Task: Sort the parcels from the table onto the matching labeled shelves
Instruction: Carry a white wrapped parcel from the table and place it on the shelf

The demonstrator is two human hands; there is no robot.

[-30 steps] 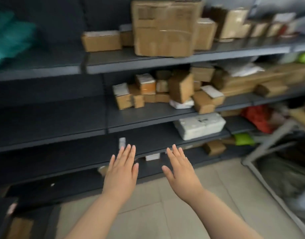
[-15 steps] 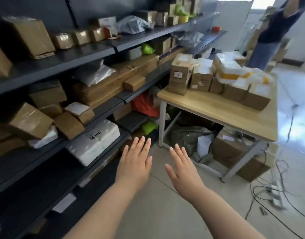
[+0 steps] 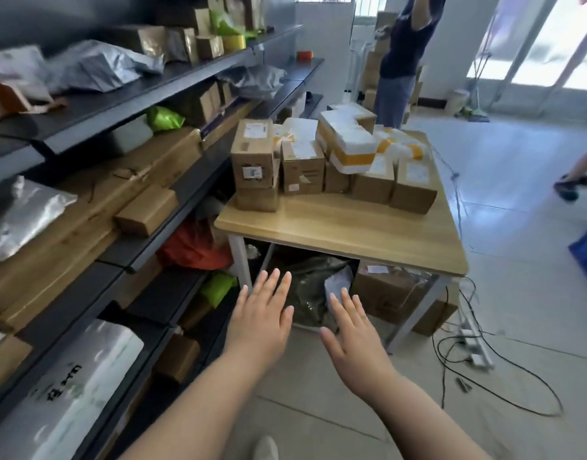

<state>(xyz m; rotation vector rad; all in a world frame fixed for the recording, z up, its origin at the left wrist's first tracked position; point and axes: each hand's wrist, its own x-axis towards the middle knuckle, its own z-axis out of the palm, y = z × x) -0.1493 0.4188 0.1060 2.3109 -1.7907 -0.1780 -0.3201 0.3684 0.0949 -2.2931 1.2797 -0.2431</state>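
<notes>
Head view: the left hand [image 3: 259, 322] and right hand [image 3: 355, 330] hang flat, fingers spread, holding nothing, short of the table [image 3: 345, 230]. Parcels [image 3: 332, 161] crowd its far end. Shelves [image 3: 133, 97] on the left hold boxes and grey bags.

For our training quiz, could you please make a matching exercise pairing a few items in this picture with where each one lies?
Things:
1. white parcel with yellow tape
2. red bag
3. power strip
4. small brown box

Places:
A. on the floor, right of the table
B. on a shelf, atop the long flat cartons
C. on top of the brown boxes on the table
D. low in the shelving, beside the table's left leg

Pairs: 1-C, 2-D, 3-A, 4-B
</notes>
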